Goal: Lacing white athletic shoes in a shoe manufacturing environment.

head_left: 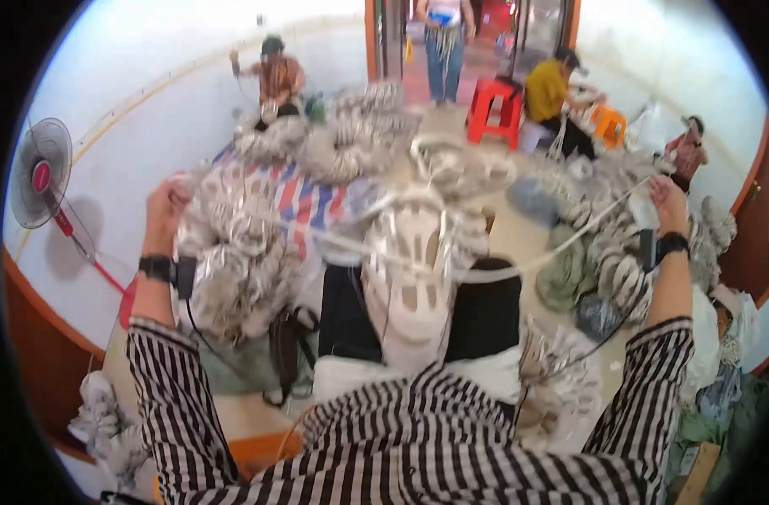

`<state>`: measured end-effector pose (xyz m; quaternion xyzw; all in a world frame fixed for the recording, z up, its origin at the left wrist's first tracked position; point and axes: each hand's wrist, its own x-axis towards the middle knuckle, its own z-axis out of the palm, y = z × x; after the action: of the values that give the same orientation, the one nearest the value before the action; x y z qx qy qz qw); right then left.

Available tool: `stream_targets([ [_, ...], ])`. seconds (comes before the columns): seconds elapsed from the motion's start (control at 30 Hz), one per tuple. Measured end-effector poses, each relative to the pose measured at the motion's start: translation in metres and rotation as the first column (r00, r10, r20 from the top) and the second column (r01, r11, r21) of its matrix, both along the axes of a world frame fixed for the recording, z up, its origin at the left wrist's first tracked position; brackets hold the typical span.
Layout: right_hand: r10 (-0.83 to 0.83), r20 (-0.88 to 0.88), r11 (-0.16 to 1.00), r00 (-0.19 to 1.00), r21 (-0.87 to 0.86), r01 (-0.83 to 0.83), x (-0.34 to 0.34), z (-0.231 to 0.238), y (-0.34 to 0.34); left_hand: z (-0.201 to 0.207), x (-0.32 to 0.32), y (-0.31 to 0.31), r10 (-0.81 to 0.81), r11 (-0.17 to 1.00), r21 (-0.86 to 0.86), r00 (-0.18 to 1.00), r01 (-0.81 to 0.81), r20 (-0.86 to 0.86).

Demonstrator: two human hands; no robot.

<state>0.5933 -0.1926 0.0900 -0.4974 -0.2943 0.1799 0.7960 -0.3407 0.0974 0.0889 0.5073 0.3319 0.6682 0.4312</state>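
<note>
Between my knees lies a pale, off-white shoe upper [408, 311] with long cut-out slots, its toe end toward me. A pale flat lace [561, 251] runs across it, with both ends drawn up and out to the sides. Raised at the far left, my left hand [167, 202] is closed, apparently round one end of the lace; its fingers are blurred. My right hand [669, 199] is lifted just as wide on the right, pinching the other end. Where the lace crosses the upper, blur hides whether it passes through the holes.
Heaps of similar uppers lie on the left [233, 278] and right [612, 244]. A standing fan [43, 172] is by the left wall. Farther off are a red stool [495, 111], an orange stool [608, 126], seated people and someone standing at the doorway. Black straps [287, 353] lie beside my leg.
</note>
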Motion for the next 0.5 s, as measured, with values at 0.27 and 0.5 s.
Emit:
stream_targets([
  [0.27, 0.659, 0.253, 0.269, 0.708, -0.959, 0.092, -0.127, -0.135, 0.016, -0.196, -0.117, 0.011, -0.18, 0.929, -0.347, 0.662, -0.129, -0.727],
  [0.5, 0.713, 0.65, 0.544, 0.263, -0.75, 0.378, -0.24, -0.108, 0.037, -0.187, 0.093, -0.113, -0.318, 0.944, -0.289, 0.682, 0.16, -0.659],
])
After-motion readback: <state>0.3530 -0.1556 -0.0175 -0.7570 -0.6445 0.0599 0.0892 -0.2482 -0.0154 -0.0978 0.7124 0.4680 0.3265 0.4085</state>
